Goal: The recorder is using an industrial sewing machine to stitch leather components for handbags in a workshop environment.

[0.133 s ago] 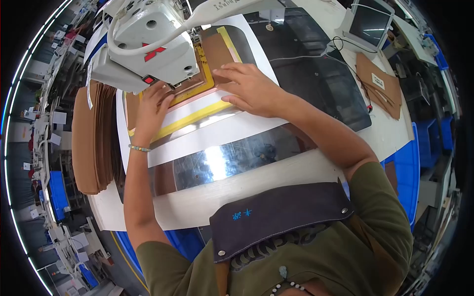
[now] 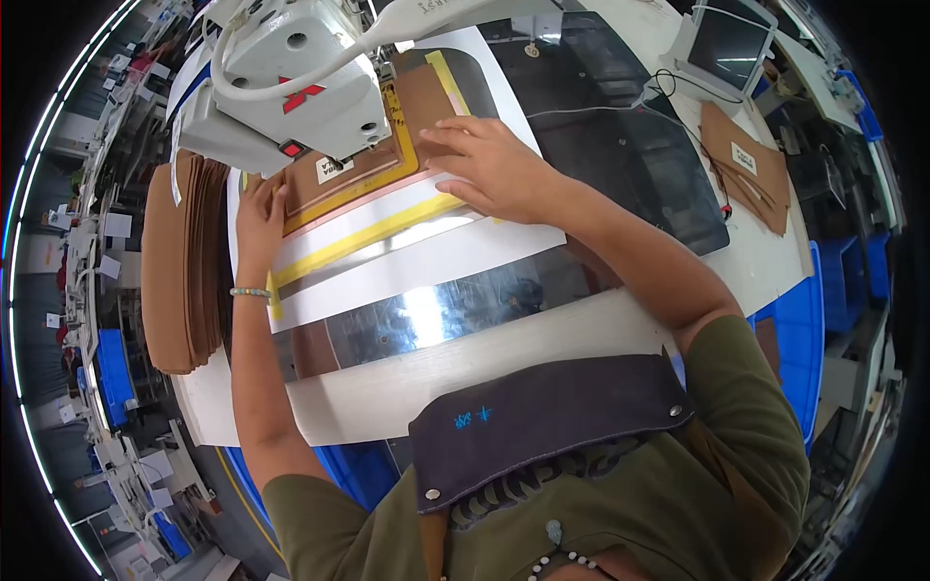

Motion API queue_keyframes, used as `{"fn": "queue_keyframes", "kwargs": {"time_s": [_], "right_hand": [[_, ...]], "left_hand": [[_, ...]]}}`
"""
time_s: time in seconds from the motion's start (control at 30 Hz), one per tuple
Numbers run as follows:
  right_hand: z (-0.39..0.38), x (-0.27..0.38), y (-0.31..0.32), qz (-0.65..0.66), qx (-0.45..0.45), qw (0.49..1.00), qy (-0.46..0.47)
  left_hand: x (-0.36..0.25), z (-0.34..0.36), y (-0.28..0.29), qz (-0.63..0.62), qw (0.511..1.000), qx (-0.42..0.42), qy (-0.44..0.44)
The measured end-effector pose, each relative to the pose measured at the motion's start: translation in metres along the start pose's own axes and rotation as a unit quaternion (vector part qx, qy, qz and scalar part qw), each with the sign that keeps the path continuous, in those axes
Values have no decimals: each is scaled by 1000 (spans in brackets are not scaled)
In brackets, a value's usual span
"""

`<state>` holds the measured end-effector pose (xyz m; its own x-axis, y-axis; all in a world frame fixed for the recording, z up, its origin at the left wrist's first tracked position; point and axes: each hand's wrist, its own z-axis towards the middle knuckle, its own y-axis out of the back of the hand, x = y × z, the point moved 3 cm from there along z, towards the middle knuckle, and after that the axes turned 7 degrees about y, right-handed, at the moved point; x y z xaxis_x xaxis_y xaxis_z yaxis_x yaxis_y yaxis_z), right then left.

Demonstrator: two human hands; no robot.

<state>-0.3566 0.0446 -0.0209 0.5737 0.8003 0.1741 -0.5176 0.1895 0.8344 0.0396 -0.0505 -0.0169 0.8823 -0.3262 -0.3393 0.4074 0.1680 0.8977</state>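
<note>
A brown panel (image 2: 426, 97) lies flat under a white industrial sewing machine head (image 2: 291, 82), with a yellow-edged frame (image 2: 409, 145) on top of it. Inside the frame, just below the machine head, a small white label (image 2: 335, 171) shows. My right hand (image 2: 499, 172) rests with fingers spread on the panel's right side, beside the frame. At the panel's left edge my left hand (image 2: 260, 225) lies with fingers slightly bent and apart, gripping nothing visible. Beneath is a white sheet (image 2: 387, 266) with a yellow strip (image 2: 373, 232) across it.
A thick stack of brown panels (image 2: 174, 266) stands on the left. More brown pieces (image 2: 744, 169) with a label lie at the right, below a small screen unit (image 2: 722, 53). A dark plate (image 2: 620, 145) and a shiny metal strip (image 2: 426, 315) border the work. Blue bins (image 2: 799, 339) sit beyond the table edge.
My left hand has slid left and slightly down, away from the machine head, uncovering the white label and the frame's lower left part. My right hand has barely moved.
</note>
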Motion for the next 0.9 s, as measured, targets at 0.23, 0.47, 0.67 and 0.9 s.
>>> {"fn": "queue_keyframes", "kwargs": {"time_s": [0.23, 0.47, 0.67, 0.9], "right_hand": [[-4, -23, 9, -114, -39, 992, -38], [-45, -41, 59, -194, 32, 980, 14], [-67, -54, 80, -161, 104, 981, -44], [-59, -46, 73, -255, 87, 962, 32]], "left_hand": [[70, -12, 6, 111, 992, -16, 62], [40, -40, 42, 135, 986, 94, 41], [8, -47, 26, 112, 989, 99, -16], [-38, -37, 18, 114, 984, 117, -68]]}}
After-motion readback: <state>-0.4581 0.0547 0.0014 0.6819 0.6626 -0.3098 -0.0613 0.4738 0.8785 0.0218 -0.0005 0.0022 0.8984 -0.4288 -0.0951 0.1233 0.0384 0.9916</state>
